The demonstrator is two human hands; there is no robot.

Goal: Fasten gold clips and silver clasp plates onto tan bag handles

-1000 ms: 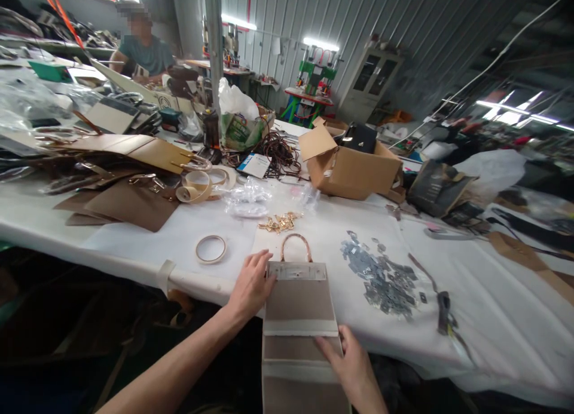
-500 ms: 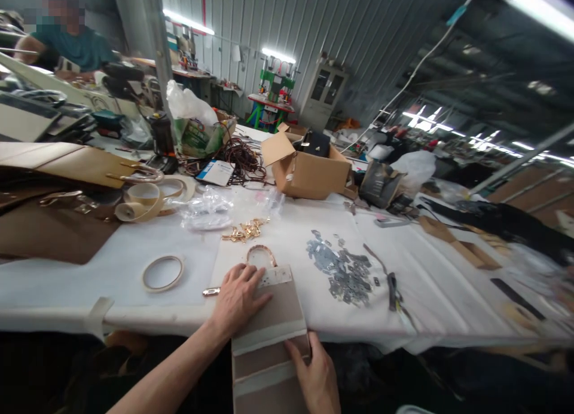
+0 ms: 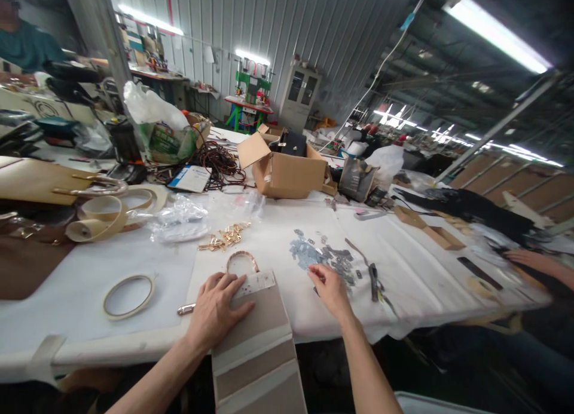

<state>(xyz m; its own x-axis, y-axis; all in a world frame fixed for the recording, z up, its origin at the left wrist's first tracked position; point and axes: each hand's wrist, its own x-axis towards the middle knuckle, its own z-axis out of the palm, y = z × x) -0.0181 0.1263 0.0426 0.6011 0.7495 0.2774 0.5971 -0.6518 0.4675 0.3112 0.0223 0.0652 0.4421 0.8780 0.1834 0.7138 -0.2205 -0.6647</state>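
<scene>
My left hand [image 3: 219,311] lies with fingers spread on the upper left part of a taupe panel [image 3: 255,342] crossed by pale strips. The panel hangs over the table's front edge. A curved handle [image 3: 242,260] sticks out beyond its top, and a shiny metal clasp [image 3: 186,309] shows left of my hand. Over the near side of a pile of small grey metal plates [image 3: 309,253], my right hand [image 3: 329,288] has thumb and fingertips pinched together; what is between them is too small to make out.
Gold metal pieces [image 3: 224,237] and a tape roll [image 3: 128,297] lie to the left. Behind are plastic bags [image 3: 179,218] and a cardboard box [image 3: 293,174]. Black-handled pliers [image 3: 373,281] lie right of the pile. Another person's hand [image 3: 545,261] rests at the far right.
My right hand has left the panel's right edge and moved up to the metal plates. My left hand stays on the panel. The view has turned right, bringing another person's arm into sight.
</scene>
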